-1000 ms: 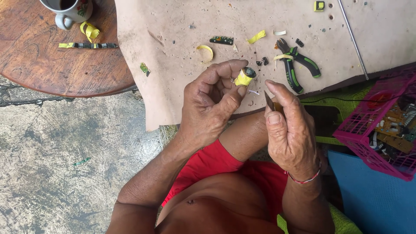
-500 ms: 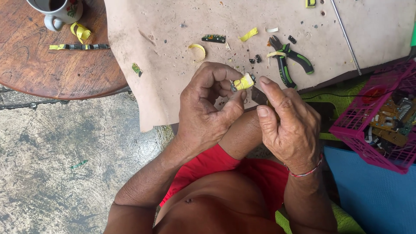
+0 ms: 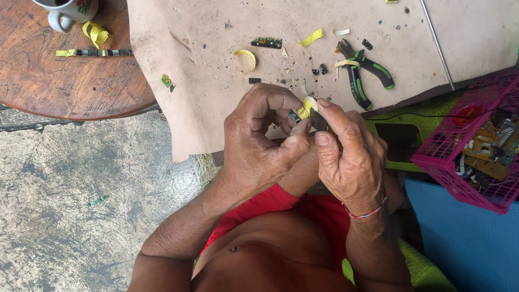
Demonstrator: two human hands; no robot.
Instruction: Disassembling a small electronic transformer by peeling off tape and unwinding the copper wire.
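Head view shows the left hand (image 3: 259, 146) and right hand (image 3: 346, 157) pinched tight on a small yellow-taped part (image 3: 307, 108) near the green pliers (image 3: 363, 73); a slip might drop it.

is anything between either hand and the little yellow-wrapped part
Nothing visible: the left hand and right hand both pinch the small yellow-wrapped part directly, fingertips on it.

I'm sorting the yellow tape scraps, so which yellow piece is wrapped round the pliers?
The pale yellow strip looped over the green-handled pliers, just below their jaws. The other yellow scraps lie loose on the brown sheet or the round wooden table.
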